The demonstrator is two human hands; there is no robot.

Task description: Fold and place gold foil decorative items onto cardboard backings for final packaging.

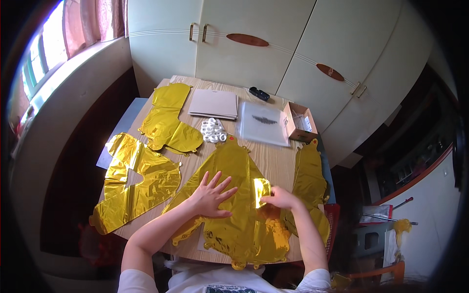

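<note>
Gold foil balloon (239,168) looks light, slippery, crease-prone, best held by its edges; left grip (210,199) spread flat, right grip (283,199) pinching its right fold

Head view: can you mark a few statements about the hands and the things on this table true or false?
1. The left hand lies spread on the middle gold foil piece. True.
2. The right hand is on the white rings. False: it is at the right side of the middle gold foil piece.
3. The white rings lie left of the clear plastic sleeves. True.
4. The small box is closed. False: it is open, with contents showing.
5. The stack of pale cards is on the table's far side. True.
</note>
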